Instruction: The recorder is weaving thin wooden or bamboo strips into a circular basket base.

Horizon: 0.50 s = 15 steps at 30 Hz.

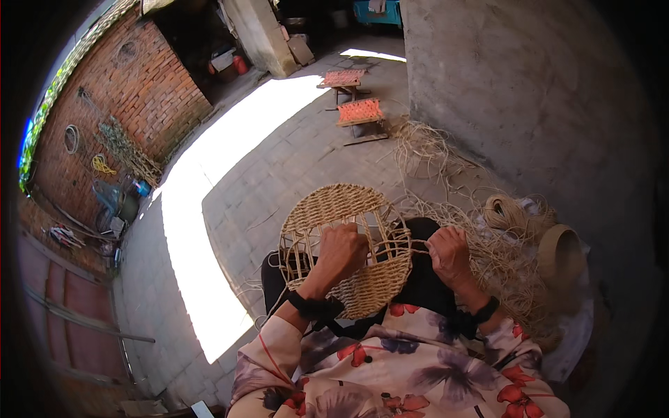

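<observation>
Round panel of woven cord (380,284) supported on dark-clad lap (426,280); far and near ends densely woven, middle strands left openly spaced. Left hand (343,251) placed over open middle; fingers curled, but whether any strand is gripped cannot be told. Cord strand (419,242) extended from panel's right edge, pinched in closed fingers of right hand (449,252). Cord tangle (502,275) and cord coil (506,210) seen at right; two low stools (359,111) with red woven seats set on paving (296,150) beyond.
</observation>
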{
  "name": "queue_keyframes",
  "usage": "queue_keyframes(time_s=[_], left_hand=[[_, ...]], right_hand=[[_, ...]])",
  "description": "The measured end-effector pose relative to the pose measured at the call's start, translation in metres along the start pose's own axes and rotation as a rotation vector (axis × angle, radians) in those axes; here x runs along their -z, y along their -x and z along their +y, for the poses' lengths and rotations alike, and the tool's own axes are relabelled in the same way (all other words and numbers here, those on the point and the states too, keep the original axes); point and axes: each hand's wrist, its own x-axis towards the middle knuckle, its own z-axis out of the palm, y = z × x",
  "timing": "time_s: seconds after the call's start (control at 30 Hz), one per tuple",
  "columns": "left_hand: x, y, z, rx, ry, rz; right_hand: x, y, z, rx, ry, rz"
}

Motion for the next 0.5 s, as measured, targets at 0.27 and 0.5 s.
queue_keyframes(time_s=[0.27, 0.5], left_hand=[[0.006, 0.085, 0.001, 0.096, 0.286, 0.427], [0.010, 0.105, -0.019, 0.336, 0.316, 0.504]], right_hand=[[0.025, 0.064, 0.097, -0.524, 0.266, -0.124], [0.011, -0.009, -0.001, 0.077, -0.129, -0.202]])
